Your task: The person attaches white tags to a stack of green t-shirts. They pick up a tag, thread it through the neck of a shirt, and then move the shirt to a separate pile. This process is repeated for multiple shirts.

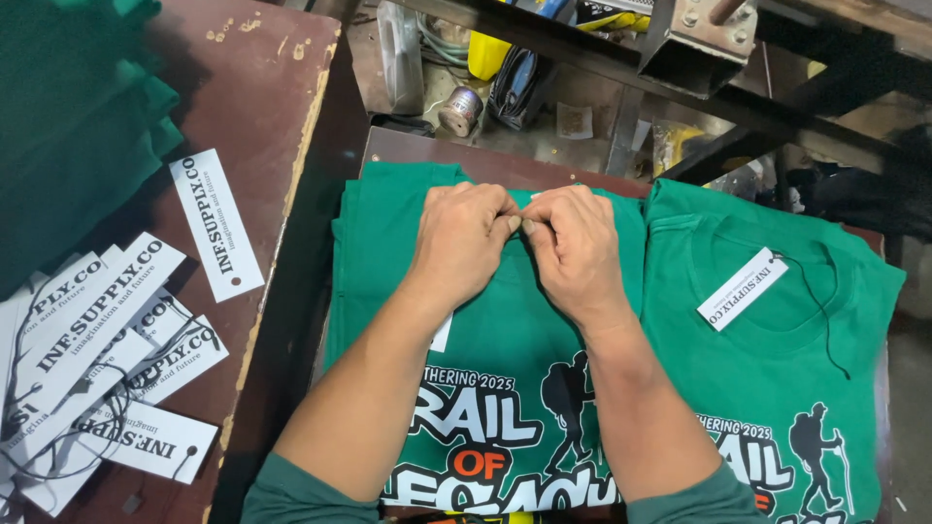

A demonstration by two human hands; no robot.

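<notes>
A folded green t-shirt (505, 340) with a white, black and orange hiker print lies in front of me on a stack of the same shirts. My left hand (461, 238) and my right hand (578, 243) meet at its collar, fingertips pinched together on something small that the fingers hide. A sliver of white tag (442, 333) shows under my left wrist. To the right lies a second green shirt (777, 369) with a white paper tag (743, 288) and a thin black string at its collar.
On the brown table (262, 126) to the left lie several white paper tags (107, 359) with black strings, and a pile of green cloth (68, 107). A spool of thread (459, 110), a yellow object and dark metal frame bars (757, 116) stand behind the shirts.
</notes>
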